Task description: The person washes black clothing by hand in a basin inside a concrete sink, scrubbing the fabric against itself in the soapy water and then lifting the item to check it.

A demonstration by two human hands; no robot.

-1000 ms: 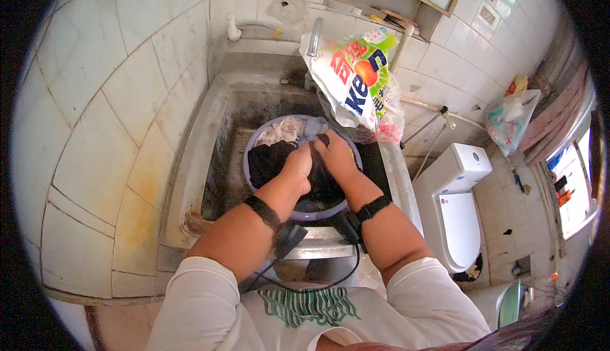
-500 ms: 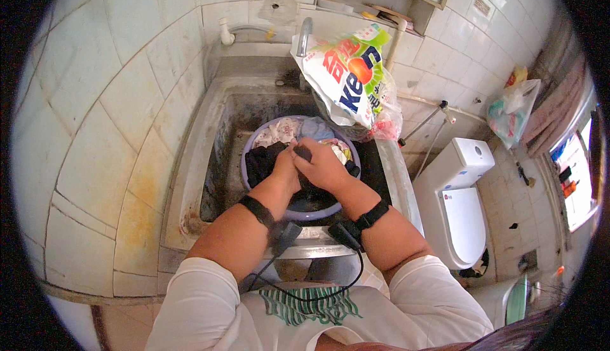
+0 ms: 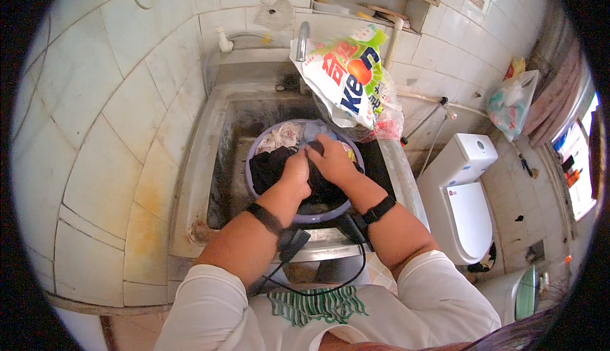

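Grey, stained stone-like sink [image 3: 192,186] surrounds my lavender basin [image 3: 311,217]. Reading that basin as a clock, black cloth [image 3: 268,169] lies at nine, pale patterned cloth [image 3: 281,136] at eleven. Next come my left fingers [image 3: 300,162], clamped on a dark bunched cloth [image 3: 314,146] just off centre toward twelve. Blue cloth [image 3: 312,129] sits at twelve; my right fingers [image 3: 327,146] curl tight around the same dark bunch. Beyond the rim, a printed plastic bag [image 3: 356,74] is at one, a white toilet [image 3: 469,224] just past three.
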